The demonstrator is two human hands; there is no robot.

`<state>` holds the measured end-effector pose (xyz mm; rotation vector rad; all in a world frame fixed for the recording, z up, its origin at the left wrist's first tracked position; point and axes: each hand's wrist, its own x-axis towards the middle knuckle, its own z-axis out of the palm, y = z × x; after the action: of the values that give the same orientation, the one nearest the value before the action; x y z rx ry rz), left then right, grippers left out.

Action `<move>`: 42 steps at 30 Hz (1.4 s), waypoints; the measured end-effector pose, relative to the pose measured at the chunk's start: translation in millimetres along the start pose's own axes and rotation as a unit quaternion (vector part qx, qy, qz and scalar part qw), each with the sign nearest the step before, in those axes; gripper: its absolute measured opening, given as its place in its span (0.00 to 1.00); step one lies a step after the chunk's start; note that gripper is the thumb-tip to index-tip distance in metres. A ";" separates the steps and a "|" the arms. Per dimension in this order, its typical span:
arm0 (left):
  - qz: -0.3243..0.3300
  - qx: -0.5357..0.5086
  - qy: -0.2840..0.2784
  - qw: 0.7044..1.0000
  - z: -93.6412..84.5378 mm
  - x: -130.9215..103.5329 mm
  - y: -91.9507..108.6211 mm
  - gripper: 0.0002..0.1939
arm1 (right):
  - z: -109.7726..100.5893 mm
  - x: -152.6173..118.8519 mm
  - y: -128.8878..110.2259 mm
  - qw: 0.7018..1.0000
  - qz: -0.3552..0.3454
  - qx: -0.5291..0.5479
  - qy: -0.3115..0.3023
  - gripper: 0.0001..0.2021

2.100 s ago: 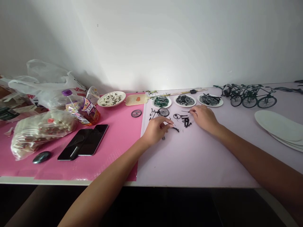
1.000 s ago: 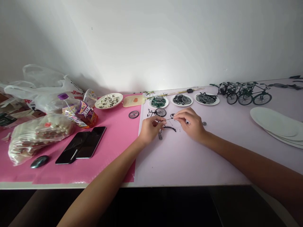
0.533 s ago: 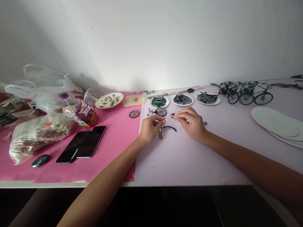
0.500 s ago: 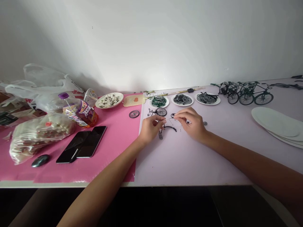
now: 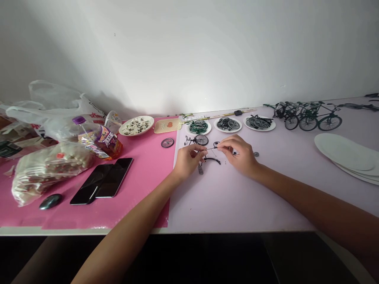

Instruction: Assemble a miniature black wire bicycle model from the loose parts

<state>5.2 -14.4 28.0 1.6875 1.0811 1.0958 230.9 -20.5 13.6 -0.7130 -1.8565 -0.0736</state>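
My left hand (image 5: pixel 187 159) pinches one end of a thin dark rod (image 5: pixel 211 148). At the rod's other end, the fingers of my right hand (image 5: pixel 239 153) close on a small dark piece, too small to make out. Under and between the hands lie a curved black part (image 5: pixel 213 159) and a grey part (image 5: pixel 200 169). Behind my left hand is a black wheel with spokes (image 5: pixel 201 139), among other small bicycle parts. A loose wheel (image 5: pixel 167 142) lies on the pink mat, and a small grey disc (image 5: pixel 256 154) is right of my right hand.
Plates of green parts (image 5: pixel 198 127), grey wheels (image 5: pixel 227 124) and black parts (image 5: pixel 259 123) line the back. Model bicycles (image 5: pixel 310 116) stand at right, behind white plates (image 5: pixel 345 152). Left are phones (image 5: pixel 114 177), a mouse (image 5: pixel 50 201), a bottle (image 5: pixel 99 138) and bags (image 5: pixel 50 167).
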 end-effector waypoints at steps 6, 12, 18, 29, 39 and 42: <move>0.008 0.009 -0.003 1.000 -0.9 -0.5 -0.6 0.09 | -0.9 0.1 -2.3 1.000 0.016 0.009 -0.010 0.07; 0.012 0.012 -0.007 1.000 -1.2 0.6 -2.0 0.14 | -1.7 -2.3 -4.5 0.999 0.027 0.008 -0.026 0.06; 0.016 0.009 -0.013 1.000 -0.8 0.6 -4.3 0.12 | -4.3 -5.6 -5.2 0.989 0.120 0.040 -0.081 0.11; 0.040 0.019 -0.025 0.999 -1.6 -0.3 -4.0 0.13 | 2.3 -12.8 -5.1 0.971 0.131 0.044 -0.193 0.14; 0.052 0.044 -0.039 0.997 -2.3 -2.0 -1.2 0.10 | 3.5 -10.6 -1.5 0.971 0.163 0.029 -0.174 0.06; 0.050 0.044 -0.039 0.997 -2.3 -1.7 -1.2 0.10 | 2.2 -10.4 -1.9 0.970 0.172 0.035 -0.170 0.08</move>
<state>2.3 -15.3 27.1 1.8552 1.0172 1.0476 230.5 -25.8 4.1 -1.0373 -2.0154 0.3562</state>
